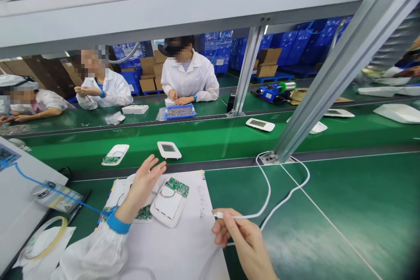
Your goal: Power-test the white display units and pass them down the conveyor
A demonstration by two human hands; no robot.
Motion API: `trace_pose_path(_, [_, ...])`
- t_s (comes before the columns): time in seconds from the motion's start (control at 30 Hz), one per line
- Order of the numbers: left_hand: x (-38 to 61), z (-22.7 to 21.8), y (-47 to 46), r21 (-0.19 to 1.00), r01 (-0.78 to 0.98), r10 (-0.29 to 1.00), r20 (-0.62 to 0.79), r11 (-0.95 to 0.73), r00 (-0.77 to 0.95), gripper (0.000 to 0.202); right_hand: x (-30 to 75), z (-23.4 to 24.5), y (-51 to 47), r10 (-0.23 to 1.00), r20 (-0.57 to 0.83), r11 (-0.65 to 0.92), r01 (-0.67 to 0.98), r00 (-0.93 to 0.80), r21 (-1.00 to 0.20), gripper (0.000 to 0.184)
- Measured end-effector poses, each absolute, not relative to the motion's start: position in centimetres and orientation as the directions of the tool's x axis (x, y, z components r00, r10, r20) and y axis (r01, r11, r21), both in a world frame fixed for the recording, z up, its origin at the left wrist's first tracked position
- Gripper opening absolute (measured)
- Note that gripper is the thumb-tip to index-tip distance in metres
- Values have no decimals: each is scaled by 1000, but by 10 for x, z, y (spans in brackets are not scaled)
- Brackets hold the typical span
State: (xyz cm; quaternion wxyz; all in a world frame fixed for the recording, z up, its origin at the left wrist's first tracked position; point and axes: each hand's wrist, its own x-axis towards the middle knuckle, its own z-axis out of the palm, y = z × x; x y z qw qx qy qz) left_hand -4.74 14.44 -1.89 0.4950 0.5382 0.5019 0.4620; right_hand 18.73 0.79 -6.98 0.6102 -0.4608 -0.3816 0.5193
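My right hand (239, 236) pinches the plug end of a white cable (269, 190), which loops back around the foot of the metal post. My left hand (146, 186), with a blue wrist strap at its cuff, reaches toward the belt, fingers apart and nothing in them. Just right of it, a white device housing (169, 210) with a green circuit board lies on a white paper sheet (177, 251). More housings with green boards sit partly hidden under my left forearm. Beyond my fingertips, a white device with a grey screen (169, 150) rests on the belt.
The green conveyor belt (210, 138) crosses ahead, carrying an open housing (115, 155) and another screen device (260, 124). A slanted metal post (331, 61) rises on the right. Tape roll (46, 238) lies lower left. Several co-workers sit opposite, near a blue tray (180, 112) of small parts.
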Motion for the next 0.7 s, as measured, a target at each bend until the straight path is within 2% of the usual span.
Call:
trace_pose_path(0.1, [-51, -17, 136, 936, 345, 997, 56, -72, 57, 72, 185, -67, 7, 991, -23, 13, -265, 133, -964, 51])
trace_pose_path(0.23, [-31, -31, 101, 759, 643, 986, -8, -103, 166, 87, 185, -69, 8, 992, -1, 29, -232, 127, -972, 50])
trace_pose_path(0.3, [-18, -39, 88, 678, 725, 978, -42, -121, 203, 91, 187, -71, 7, 995, 11, 31, -207, 97, -978, 47])
trace_pose_path(0.37, [-10, -41, 82, 620, 771, 971, -57, -146, 230, 85, 190, -74, 6, 997, 29, 39, -154, 67, -987, 44])
trace_pose_path(0.47, [-11, -27, 79, 587, 785, 954, -69, -197, 291, 77, 194, -77, 5, 978, 204, 201, 51, 53, -978, 36])
trace_pose_path(0.53, [-16, -11, 75, 630, 740, 918, -108, -234, 382, 72, 196, -78, 5, 920, 391, 387, 221, -29, -895, 26])
trace_pose_path(0.6, [-21, 4, 70, 737, 640, 845, -188, -215, 501, 63, 196, -79, 6, 839, 520, 543, 294, -159, -786, 24])
trace_pose_path(0.67, [-24, 14, 67, 862, 498, 759, -262, -92, 596, 50, 196, -81, 6, 815, 555, 579, 272, -166, -769, 25])
trace_pose_path(0.7, [-24, 16, 67, 913, 408, 740, -276, 2, 613, 44, 196, -81, 7, 838, 537, 543, 242, -95, -804, 26])
